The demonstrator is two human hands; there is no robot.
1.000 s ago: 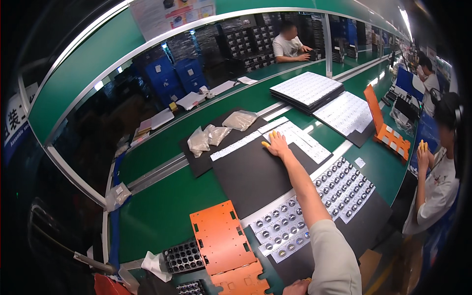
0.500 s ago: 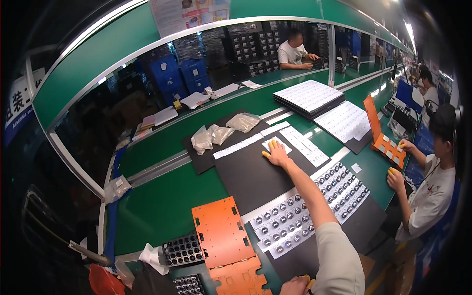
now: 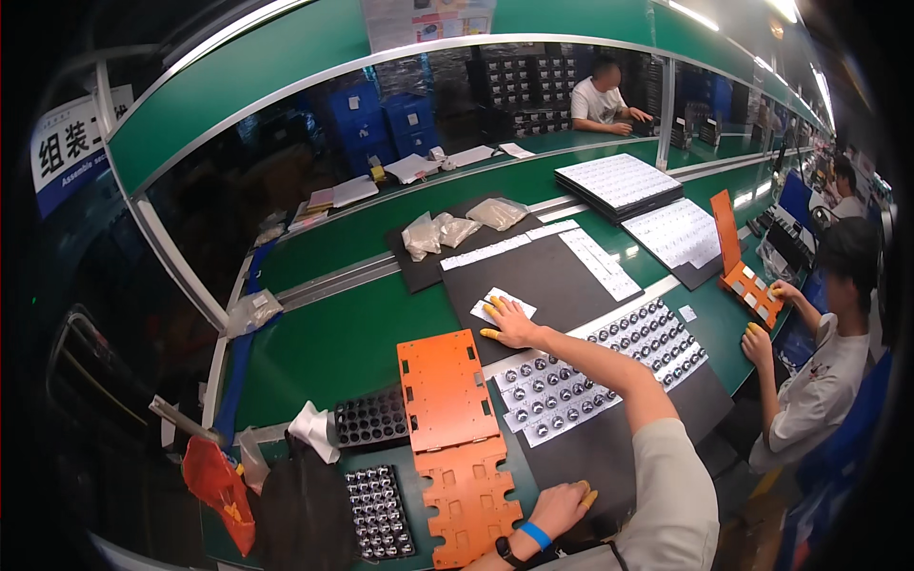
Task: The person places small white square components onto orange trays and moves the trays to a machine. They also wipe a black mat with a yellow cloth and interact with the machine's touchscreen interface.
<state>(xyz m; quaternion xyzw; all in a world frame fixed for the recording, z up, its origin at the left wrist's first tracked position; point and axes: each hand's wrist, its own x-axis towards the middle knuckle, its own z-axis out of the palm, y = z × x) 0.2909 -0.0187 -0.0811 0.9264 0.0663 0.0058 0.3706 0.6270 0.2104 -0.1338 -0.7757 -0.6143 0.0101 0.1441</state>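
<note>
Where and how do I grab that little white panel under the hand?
Probably pinch the small flat white panel by its left edge, coming from the left. That edge looks uncovered, while the yellow-fingertipped right hand covers its middle. Lying flat on the black board, it offers mainly edges.

Bright tube lights (image 3: 693, 15) blaze overhead at your upper right, glare streaking the green bench (image 3: 324, 364)! Your right hand (image 3: 514, 325) reads clearly, the far left sinks dark, and fisheye edges bow into black corners.
</note>
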